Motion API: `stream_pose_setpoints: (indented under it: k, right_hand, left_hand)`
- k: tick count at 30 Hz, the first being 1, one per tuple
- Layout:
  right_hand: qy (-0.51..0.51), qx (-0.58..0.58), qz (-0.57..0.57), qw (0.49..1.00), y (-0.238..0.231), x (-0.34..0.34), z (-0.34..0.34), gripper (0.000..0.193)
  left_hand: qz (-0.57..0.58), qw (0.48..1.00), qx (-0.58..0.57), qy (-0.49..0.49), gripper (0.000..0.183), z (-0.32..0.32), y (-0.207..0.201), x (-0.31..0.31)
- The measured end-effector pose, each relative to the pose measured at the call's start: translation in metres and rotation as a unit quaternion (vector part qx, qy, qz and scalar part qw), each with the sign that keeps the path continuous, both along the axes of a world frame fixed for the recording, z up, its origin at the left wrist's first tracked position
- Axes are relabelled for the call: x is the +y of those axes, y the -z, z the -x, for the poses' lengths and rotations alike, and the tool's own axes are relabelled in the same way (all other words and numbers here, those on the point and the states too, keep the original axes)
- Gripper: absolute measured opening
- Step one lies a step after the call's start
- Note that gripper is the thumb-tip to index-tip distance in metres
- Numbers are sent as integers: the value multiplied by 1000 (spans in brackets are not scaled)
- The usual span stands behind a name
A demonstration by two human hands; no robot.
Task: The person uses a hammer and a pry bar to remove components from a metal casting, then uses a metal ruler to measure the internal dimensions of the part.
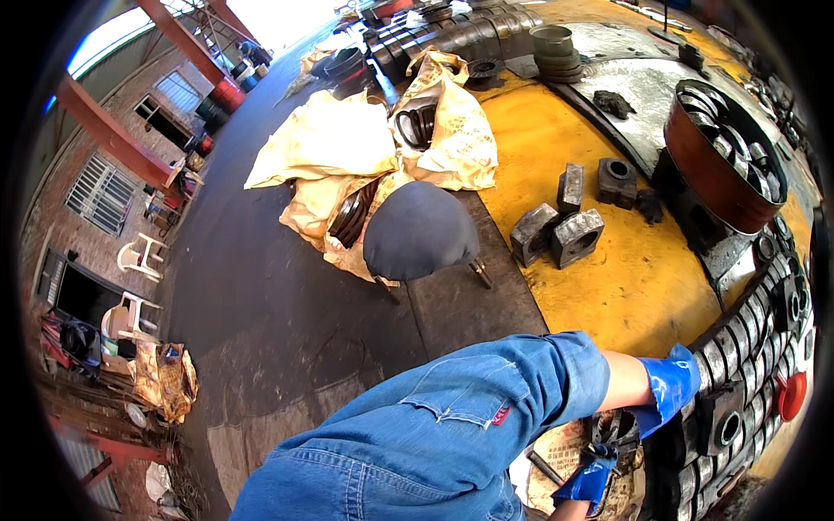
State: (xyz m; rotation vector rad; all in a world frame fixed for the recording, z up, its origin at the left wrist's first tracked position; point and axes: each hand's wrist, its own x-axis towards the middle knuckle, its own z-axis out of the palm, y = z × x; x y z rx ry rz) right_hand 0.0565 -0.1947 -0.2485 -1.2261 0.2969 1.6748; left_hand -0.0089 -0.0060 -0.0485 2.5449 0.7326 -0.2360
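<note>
My left hand (667,389), in a shiny blue glove, reaches right from a rolled denim sleeve (580,378). Its fingers are hidden behind the cuff. Below it, at the lower edge, my right hand (594,478) wears a blue glove with dark, grimy fingers. These are curled against a dark metal part (615,427); exactly what they grip cannot be made out. Next to my right wrist a thin rod (545,467) lies on a stained printed sheet (560,445). Rows of dark metal blocks with round holes (719,425) stand just right of both hands.
Several loose metal blocks (577,237) sit on the yellow floor (625,286). Beyond them stands a rusty round tub (717,174) holding shiny metal pieces. A padded round stool (421,230) is by torn sacks (326,139) of metal rings. A red round object (791,396) lies far right.
</note>
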Motion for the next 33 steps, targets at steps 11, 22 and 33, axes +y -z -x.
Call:
stream_pose_setpoints:
  k: [11,22,33]
  right_hand:
    - [359,137,-62,921,-98,-200,-192,38]
    - [640,-111,61,758,-95,-303,-249,17]
    - [231,-623,434,608,4,-339,-347,46]
  left_hand:
    - [-153,987,15,40,35,6,-38,4]
    - [-102,989,103,-36,32,-21,-26,-7]
    - [-92,985,143,-39,34,-44,-27,-16]
